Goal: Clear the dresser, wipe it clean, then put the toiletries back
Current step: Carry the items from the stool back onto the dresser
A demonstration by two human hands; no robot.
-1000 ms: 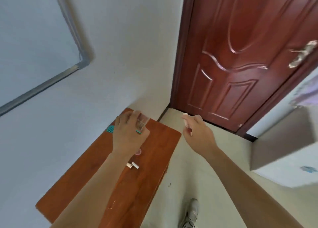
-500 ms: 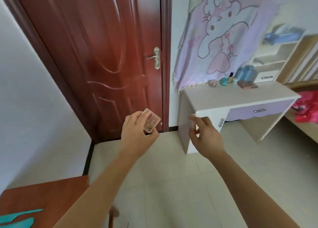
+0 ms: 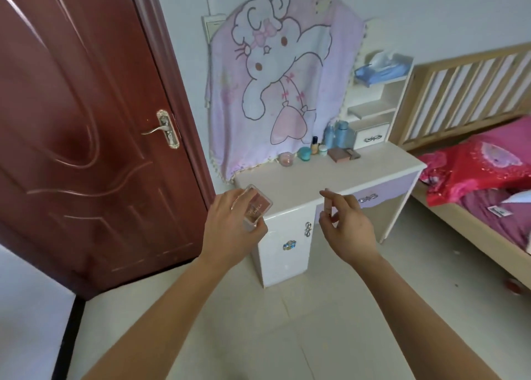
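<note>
Dresser point(image 3: 330, 175) nearer than before, toiletries point(image 3: 316, 150) along back

thin item point(image 3: 327, 208) in right hand point(image 3: 344, 230) too small to ID; bed point(image 3: 474, 233) cut by R edge

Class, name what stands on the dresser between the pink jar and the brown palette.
In the head view: a teal jar, a small dark-capped bottle and a small pale jar.

Pink compact point(image 3: 257, 207), slim stick point(image 3: 327, 210) held aloft; toiletries point(image 3: 304, 153) stand rearward on dresser point(image 3: 301, 178).
</note>
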